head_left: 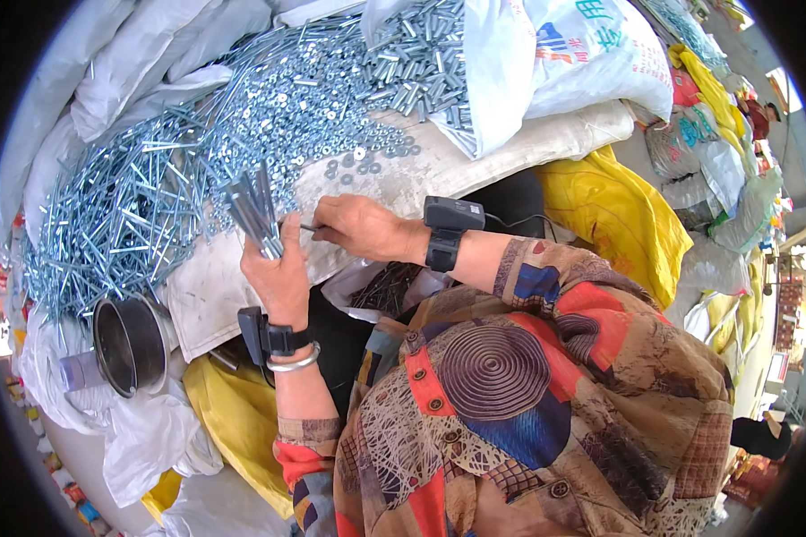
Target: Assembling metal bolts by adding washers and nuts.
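My left hand (pixel 279 273) is wrapped round a bundle of metal rods (pixel 254 213), which fan out upward from the fist. Close to its right, my right hand (pixel 364 228) has its fingers pinched on a thin dark rod (pixel 310 227), whose tip points at the left hand. Just beyond the hands spreads a heap of small washers and nuts (pixel 282 116). To the left of it lies a tangled pile of long, thin metal rods (pixel 134 192). Short metal tubes (pixel 421 67) spill out at the far side.
A pale cloth-covered surface (pixel 501 166) lies under the hardware. A white printed sack (pixel 591 58) stands at the far right. Yellow sacking (pixel 613 215) is on the right. A dark round pot (pixel 130 349) sits at the left, near white plastic bags (pixel 148 438).
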`<state>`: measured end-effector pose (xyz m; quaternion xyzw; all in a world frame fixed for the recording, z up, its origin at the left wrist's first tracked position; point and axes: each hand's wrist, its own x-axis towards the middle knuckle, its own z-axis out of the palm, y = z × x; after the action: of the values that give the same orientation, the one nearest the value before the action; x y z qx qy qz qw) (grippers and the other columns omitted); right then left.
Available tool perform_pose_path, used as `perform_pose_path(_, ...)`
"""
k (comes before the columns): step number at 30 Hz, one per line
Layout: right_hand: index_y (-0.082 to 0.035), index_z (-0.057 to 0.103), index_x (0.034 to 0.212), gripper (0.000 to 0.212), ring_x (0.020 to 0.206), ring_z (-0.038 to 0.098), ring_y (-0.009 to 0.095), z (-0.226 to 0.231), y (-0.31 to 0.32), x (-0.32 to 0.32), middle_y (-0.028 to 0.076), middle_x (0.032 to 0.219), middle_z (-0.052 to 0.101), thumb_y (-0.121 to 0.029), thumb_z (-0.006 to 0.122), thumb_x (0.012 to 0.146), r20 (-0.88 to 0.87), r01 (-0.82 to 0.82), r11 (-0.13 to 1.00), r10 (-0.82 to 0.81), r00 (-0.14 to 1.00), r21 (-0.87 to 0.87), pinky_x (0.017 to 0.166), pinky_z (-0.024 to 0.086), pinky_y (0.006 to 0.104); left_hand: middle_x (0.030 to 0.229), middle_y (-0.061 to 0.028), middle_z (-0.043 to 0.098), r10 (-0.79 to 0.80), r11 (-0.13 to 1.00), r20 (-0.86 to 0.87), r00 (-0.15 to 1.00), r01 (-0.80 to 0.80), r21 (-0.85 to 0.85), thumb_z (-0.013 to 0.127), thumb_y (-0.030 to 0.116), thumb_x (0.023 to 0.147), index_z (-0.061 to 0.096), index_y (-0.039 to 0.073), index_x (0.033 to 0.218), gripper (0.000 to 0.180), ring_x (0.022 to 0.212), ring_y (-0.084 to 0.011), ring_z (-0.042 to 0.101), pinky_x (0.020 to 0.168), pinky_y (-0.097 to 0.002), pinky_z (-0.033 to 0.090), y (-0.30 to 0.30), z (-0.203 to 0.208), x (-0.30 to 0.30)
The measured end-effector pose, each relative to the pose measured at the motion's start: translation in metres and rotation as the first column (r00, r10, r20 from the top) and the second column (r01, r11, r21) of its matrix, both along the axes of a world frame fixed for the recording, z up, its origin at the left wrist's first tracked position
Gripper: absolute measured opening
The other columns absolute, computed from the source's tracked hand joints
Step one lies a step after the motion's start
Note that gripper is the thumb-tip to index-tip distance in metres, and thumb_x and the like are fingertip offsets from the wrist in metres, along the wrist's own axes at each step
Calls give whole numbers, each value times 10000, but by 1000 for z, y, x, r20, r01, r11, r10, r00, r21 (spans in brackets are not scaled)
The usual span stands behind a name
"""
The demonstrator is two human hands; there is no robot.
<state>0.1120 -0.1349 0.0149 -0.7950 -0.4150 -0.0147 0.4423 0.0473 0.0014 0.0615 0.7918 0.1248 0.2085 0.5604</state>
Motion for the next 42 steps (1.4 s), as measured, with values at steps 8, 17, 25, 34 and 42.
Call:
perform_pose_path(8, -1, 527, 869, 204, 749, 569, 365, 4, -33, -22, 173, 823, 540, -192, 591, 839, -57, -113, 981, 105, 993, -160, 646, 454, 426, 607, -4, 501, -48, 932, -82, 995, 15, -361, 572, 272, 919, 493, 42, 833, 258, 449, -80, 465, 405, -213, 346, -6, -1, -20)
perform_pose_path(17, -17, 552, 920, 192, 790, 608, 391, -9, -110, 86, 218, 864, 614, -191, 528, 843, 267, 472, 858, -414, 870, -205, 674, 485, 454, 603, -17, 510, -68, 842, -188, 980, -44, -537, 606, 221, 893, 524, 31, 822, 218, 409, -94, 459, 363, -224, 330, -18, -32, -33)
perform_pose_path(25, 35, 501, 852, 192, 761, 587, 421, 1, -110, 114, 257, 755, 586, -138, 570, 807, 330, 588, 682, -487, 809, -434, 658, 451, 490, 622, -33, 527, -142, 844, -238, 961, -8, -536, 649, 200, 865, 527, 13, 846, 224, 416, -68, 462, 372, -199, 384, -34, -40, -36)
perform_pose_path(34, 32, 532, 1108, 314, 719, 622, 147, 18, -97, 52, 86, 829, 625, -57, 612, 817, -692, 321, 903, -36, 721, 287, 633, 493, 264, 628, -41, 534, -175, 834, -249, 953, 9, -551, 667, 225, 855, 528, 5, 846, 260, 413, -72, 461, 367, -206, 376, -44, -45, -43)
perform_pose_path(42, 17, 518, 1073, 280, 765, 603, 145, 19, -74, -2, 81, 847, 614, -26, 628, 819, -718, 396, 748, 153, 679, 533, 719, 504, 286, 619, -45, 548, -231, 848, -236, 944, 76, -525, 678, 256, 845, 538, -9, 833, 300, 412, -75, 464, 371, -212, 371, -48, -46, -47)
